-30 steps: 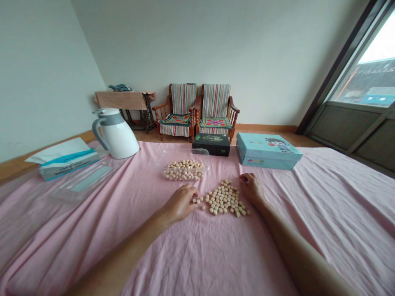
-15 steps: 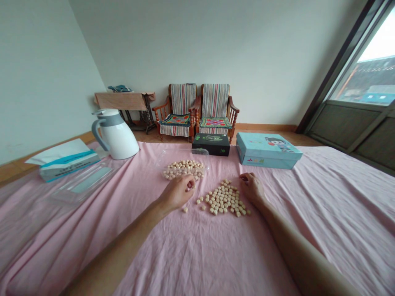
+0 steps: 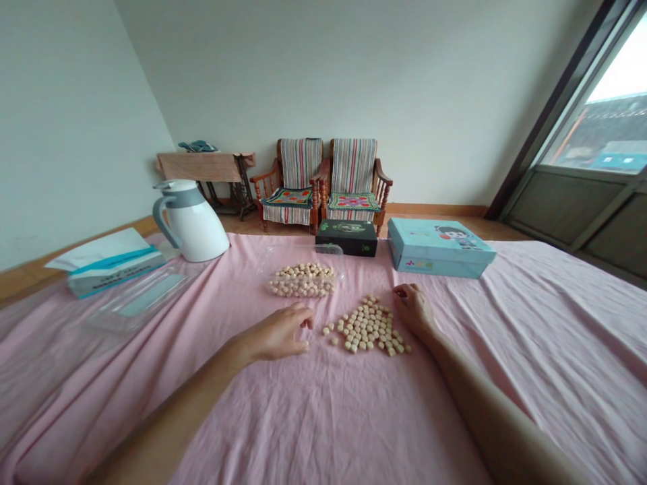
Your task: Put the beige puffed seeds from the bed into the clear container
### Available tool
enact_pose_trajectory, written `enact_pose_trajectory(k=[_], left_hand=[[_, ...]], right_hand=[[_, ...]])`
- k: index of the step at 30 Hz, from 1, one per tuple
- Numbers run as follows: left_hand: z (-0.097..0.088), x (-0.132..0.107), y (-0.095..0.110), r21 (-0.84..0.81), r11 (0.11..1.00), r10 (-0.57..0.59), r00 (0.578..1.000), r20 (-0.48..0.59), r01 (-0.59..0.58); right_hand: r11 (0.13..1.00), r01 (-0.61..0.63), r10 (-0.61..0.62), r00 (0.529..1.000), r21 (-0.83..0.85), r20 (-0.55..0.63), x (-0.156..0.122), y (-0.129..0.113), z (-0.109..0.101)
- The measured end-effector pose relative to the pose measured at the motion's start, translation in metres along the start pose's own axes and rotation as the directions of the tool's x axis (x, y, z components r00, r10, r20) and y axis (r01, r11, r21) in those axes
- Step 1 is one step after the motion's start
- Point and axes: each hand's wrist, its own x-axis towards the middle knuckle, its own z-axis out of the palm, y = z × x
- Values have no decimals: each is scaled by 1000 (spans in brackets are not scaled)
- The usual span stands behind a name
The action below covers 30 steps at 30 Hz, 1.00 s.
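A loose pile of small beige rounded cubes (image 3: pixel 371 327) lies on the pink cloth between my hands. My left hand (image 3: pixel 280 333) is just left of the pile, its thumb and fingers apart. The thumb tip is low over the cloth, where a stray cube may be partly hidden. On the pile's right side, my right hand (image 3: pixel 414 308) rests with curled fingers; what they hold, if anything, is hidden. Beyond my left hand stands a clear plastic container (image 3: pixel 340 256) with many more of the same cubes inside, its lid side folded back.
A black box (image 3: pixel 346 237) and a light blue box (image 3: pixel 439 248) stand along the far edge. Leftward are a white jug (image 3: pixel 197 225), a tissue pack (image 3: pixel 116 266) and a clear plastic tray (image 3: pixel 146 300). Two chairs (image 3: pixel 303 172) are beyond the pink cloth (image 3: pixel 323 417).
My left hand has moved back from the container toward me and slightly left, and its fingers have spread from a pinch. My right hand and the pile look unchanged.
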Motion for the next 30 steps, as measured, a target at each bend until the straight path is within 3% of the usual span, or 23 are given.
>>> enact_pose_trajectory(k=[3,6,8,10,11,13,14,15,16,17,19,21,23,26,30], left_hand=[[6,-11,-1,-50,999,6,999,53,-3],[4,-8,-2,-57,998,19,998,54,-16],[-4,0,-6,-28,1000,2,1000,-20,-3],[-17,11,-11,12,998,-55,976,-212,59],[-25,16,-13,31,994,-87,932,-351,104],[-36,25,-16,69,981,-103,788,-607,182],[-38,28,-15,85,976,-89,722,-686,200],[-38,30,-13,96,976,-68,691,-720,197],[-35,31,-10,101,980,-51,705,-708,171],[-29,31,-6,96,987,-36,759,-650,129],[-12,30,3,56,998,-8,900,-436,36],[8,27,10,22,1000,8,974,-224,-3],[26,24,13,7,1000,-13,991,-130,14],[41,21,13,-12,998,-56,990,-133,55],[39,22,9,-55,997,-55,990,-128,49]], right_hand=[[1000,-2,2,1000,4,-8,0,0,0],[1000,-2,2,1000,7,-10,0,0,0],[1000,-2,2,1000,8,-8,0,0,0],[1000,-3,3,1000,8,-6,0,0,0],[1000,-4,4,1000,7,-6,0,0,0],[1000,-4,4,1000,6,-5,0,0,0],[1000,-4,4,1000,7,-4,0,0,0],[1000,-2,2,1000,8,-3,0,0,0],[1000,0,0,1000,10,-2,0,0,0],[1000,3,-3,1000,11,0,0,0,0],[1000,6,-6,1000,12,0,1,1,1],[1000,5,-5,1000,12,1,1,2,1],[1000,4,-4,1000,12,1,1,3,1],[1000,3,-3,1000,12,-2,1,3,2],[1000,1,-1,1000,12,-5,1,3,2]])
